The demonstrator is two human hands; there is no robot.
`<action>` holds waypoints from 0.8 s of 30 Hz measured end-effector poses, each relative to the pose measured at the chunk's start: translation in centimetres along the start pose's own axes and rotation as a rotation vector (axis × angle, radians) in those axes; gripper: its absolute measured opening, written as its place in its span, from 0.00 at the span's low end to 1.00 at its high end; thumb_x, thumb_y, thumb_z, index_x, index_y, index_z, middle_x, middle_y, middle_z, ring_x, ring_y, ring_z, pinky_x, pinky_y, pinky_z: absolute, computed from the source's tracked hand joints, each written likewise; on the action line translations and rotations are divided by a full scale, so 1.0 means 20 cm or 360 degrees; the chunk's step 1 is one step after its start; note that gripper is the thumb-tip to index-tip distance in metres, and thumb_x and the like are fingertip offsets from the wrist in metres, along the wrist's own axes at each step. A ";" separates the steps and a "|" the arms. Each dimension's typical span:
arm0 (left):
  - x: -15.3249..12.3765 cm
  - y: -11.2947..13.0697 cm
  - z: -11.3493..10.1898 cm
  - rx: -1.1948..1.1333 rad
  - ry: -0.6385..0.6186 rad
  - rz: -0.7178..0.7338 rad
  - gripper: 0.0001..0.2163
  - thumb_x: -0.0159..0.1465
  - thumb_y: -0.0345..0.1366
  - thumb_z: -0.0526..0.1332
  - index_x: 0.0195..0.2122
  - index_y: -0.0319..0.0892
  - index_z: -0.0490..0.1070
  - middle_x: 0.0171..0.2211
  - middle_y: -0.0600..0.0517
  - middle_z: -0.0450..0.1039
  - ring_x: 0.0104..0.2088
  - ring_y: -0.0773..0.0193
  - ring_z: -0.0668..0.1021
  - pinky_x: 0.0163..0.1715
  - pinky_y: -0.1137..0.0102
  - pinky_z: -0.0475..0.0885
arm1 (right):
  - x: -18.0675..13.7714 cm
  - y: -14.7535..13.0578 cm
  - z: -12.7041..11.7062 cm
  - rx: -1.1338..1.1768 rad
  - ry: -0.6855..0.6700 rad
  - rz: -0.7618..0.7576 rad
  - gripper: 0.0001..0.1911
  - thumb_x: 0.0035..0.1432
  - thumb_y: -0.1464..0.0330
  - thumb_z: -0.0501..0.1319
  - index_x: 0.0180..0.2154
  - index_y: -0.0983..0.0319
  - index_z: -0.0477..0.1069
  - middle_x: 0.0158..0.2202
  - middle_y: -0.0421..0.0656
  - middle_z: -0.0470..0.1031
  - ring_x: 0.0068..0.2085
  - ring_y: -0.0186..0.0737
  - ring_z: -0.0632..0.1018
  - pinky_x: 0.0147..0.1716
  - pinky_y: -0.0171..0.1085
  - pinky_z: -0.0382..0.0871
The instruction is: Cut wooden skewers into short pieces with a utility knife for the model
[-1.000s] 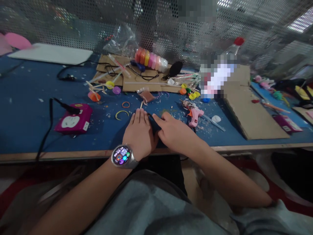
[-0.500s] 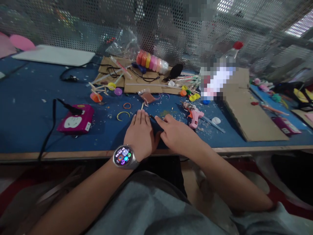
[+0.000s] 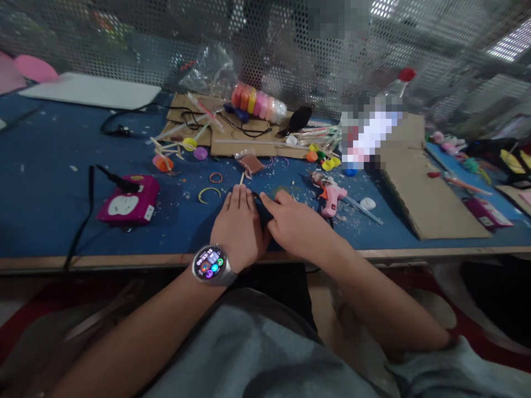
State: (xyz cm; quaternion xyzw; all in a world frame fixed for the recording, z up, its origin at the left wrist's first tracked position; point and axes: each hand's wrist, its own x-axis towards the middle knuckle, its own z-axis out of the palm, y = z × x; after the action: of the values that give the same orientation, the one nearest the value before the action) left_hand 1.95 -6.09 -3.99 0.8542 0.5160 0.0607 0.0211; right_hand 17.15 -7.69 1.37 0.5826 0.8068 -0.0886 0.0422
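Observation:
My left hand (image 3: 236,224), with a smartwatch on its wrist, lies flat on the blue table, fingers stretched forward. From under its fingertips sticks out the end of a thin pale wooden stick (image 3: 241,178). Right beside it, my right hand (image 3: 292,221) is closed with the index finger pointing forward along a slim dark tool (image 3: 256,195). Most of that tool is hidden by the fingers, so its kind cannot be made out. Ahead of the fingertips lies a small brown packet (image 3: 251,164). A yellow ring (image 3: 208,194) and an orange ring (image 3: 215,177) lie to the left.
A pink glue gun (image 3: 333,199) with a clear glue stick lies right of my hands. Cardboard (image 3: 431,193) is further right, a magenta power box (image 3: 130,202) with a cable on the left. Bottle caps (image 3: 201,153), sticks and a clay pack (image 3: 257,103) lie behind.
My right hand has shifted slightly left and forward, and the dark tool's tip with it. The left hand stays almost still on the table.

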 end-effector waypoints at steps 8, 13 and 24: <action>0.01 0.00 0.00 0.0013 -0.0037 0.0003 0.42 0.66 0.41 0.58 0.73 0.10 0.55 0.76 0.16 0.53 0.79 0.30 0.57 0.78 0.47 0.55 | -0.03 0.00 0.00 0.0003 -0.0015 0.0010 0.35 0.73 0.72 0.51 0.78 0.69 0.57 0.64 0.62 0.71 0.49 0.53 0.84 0.53 0.51 0.80; 0.01 0.00 -0.01 0.0041 -0.0062 -0.0001 0.41 0.68 0.41 0.56 0.74 0.11 0.55 0.76 0.18 0.53 0.79 0.31 0.57 0.78 0.48 0.55 | 0.00 -0.01 0.01 0.0034 -0.0002 0.0025 0.36 0.72 0.72 0.51 0.78 0.70 0.56 0.64 0.62 0.70 0.52 0.54 0.83 0.53 0.50 0.80; 0.01 0.00 -0.01 0.0053 -0.0085 0.0025 0.40 0.66 0.37 0.57 0.74 0.12 0.55 0.77 0.19 0.52 0.79 0.31 0.56 0.78 0.47 0.55 | -0.01 -0.06 0.00 0.0035 -0.0029 0.0075 0.36 0.73 0.73 0.50 0.78 0.73 0.54 0.65 0.64 0.69 0.52 0.55 0.83 0.51 0.49 0.81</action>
State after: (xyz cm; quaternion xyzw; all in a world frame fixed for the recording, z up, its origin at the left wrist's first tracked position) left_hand 1.89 -5.94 -3.71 0.8597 0.5095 0.0296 0.0201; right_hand 16.15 -8.24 1.48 0.6010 0.7915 -0.1017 0.0452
